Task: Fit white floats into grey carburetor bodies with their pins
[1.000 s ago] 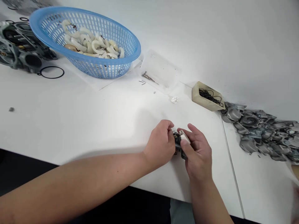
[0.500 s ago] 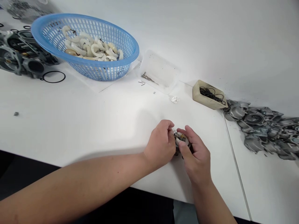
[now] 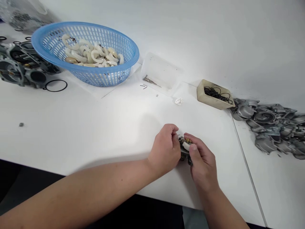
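Between my hands, near the table's front edge, is a small carburetor point(image 3: 184, 153) with brass parts showing. A white curved float point(image 3: 186, 146) lies on its upper side. My left hand point(image 3: 166, 147) is closed round the carburetor's left side, its fingertips mostly hidden from view. From the right, my right hand point(image 3: 203, 159) grips the carburetor, with the thumb at the float and the fingers curled behind the brass parts.
A blue basket point(image 3: 85, 66) of white floats stands at the back left, beside carburetors point(image 3: 23, 66) and a black ring gasket point(image 3: 56, 90). A clear tray point(image 3: 164, 68) with thin pins is behind my hands. Right are a cream box point(image 3: 209, 99) of black rings and grey metal bowls point(image 3: 269, 127).
My right thumb has shifted on the float, which now looks tilted, and more of the carburetor's underside shows. My left hand keeps its hold. The camera view has shifted slightly.
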The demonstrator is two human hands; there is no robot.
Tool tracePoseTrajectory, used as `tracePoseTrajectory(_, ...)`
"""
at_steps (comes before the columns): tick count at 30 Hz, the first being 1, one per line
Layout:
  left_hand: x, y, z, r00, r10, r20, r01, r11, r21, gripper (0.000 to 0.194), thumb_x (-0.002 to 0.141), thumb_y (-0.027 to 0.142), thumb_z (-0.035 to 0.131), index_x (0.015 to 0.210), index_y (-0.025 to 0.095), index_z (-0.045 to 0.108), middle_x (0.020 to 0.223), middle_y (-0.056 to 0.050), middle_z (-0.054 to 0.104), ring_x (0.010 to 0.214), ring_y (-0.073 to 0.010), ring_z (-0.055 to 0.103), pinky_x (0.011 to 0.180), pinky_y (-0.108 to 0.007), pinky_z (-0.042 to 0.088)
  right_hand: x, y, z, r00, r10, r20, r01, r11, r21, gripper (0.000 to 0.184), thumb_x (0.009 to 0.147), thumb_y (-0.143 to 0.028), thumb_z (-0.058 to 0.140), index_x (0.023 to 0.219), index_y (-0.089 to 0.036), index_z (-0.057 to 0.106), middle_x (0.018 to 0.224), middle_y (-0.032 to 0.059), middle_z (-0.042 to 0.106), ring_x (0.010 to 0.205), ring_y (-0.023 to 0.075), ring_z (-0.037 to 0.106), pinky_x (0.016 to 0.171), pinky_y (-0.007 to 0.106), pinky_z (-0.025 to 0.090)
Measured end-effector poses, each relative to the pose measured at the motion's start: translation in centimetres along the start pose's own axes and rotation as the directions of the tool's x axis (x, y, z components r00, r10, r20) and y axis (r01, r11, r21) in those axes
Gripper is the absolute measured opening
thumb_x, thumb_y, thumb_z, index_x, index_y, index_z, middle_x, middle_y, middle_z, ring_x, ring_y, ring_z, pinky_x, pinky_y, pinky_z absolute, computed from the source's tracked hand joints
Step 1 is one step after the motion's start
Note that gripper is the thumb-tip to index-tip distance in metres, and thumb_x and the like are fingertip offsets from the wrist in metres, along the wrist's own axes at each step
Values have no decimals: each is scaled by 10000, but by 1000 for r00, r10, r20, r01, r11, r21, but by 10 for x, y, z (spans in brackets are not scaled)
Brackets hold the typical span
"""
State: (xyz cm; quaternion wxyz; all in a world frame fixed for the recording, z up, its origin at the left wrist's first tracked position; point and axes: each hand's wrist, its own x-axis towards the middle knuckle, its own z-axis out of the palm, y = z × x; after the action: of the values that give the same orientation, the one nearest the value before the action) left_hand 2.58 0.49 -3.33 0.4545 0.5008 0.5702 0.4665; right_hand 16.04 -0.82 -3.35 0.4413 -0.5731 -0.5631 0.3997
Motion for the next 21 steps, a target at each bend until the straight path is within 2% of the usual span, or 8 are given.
tracePoseTrajectory(5, -1, 0, 1, 1000, -2, -6, 2, 1000, -2, 144, 899, 158, 396, 1009, 209, 473, 867, -29, 603, 758, -156, 583, 629, -290, 455, -4, -4, 7, 995, 55, -88, -58, 998, -33, 273, 812, -367, 644, 1052, -248, 699, 1108, 85, 681, 1029, 267, 619, 883, 455, 488)
tracePoseTrajectory(10, -1, 1, 3, 1000, 16, -25, -16, 1000, -4, 148, 897, 149, 398, 1018, 200, 466, 885, -38, 597, 779, -154, 583, 665, -295, 468, -6, 0, 11, 992, 90, -92, -88, 996, 25, 269, 807, -333, 643, 1055, -241, 696, 1027, 74, 705, 912, 245, 652, 787, 412, 521)
tracePoseTrajectory(12, -1, 0, 3, 999, 20, -26, -20, 1000, -16, 151, 892, 146, 404, 1020, 201, 463, 886, -34, 591, 777, -150, 577, 675, -294, 470, -5, 1, 13, 991, 43, -124, -40, 999, 22, 237, 802, -303, 641, 1020, -235, 703, 1017, 69, 704, 908, 241, 654, 802, 415, 520)
tracePoseTrajectory(15, 0, -1, 3, 999, 8, -35, -9, 999, -47, 147, 891, 151, 408, 1017, 207, 460, 874, -23, 578, 772, -144, 567, 679, -290, 473, 0, 2, 18, 978, -115, -175, 108, 993, -47, 205, 764, -247, 659, 961, -222, 714, 1025, 65, 693, 945, 240, 644, 849, 418, 515)
tracePoseTrajectory(21, 3, -3, -2, 998, 8, -58, -16, 992, -128, 168, 871, 129, 432, 1013, 218, 444, 840, -3, 555, 755, -131, 553, 673, -270, 463, 9, 4, 22, 941, -310, -133, 294, 947, -128, 236, 756, -198, 653, 980, -237, 719, 1048, 65, 687, 974, 244, 646, 871, 431, 523)
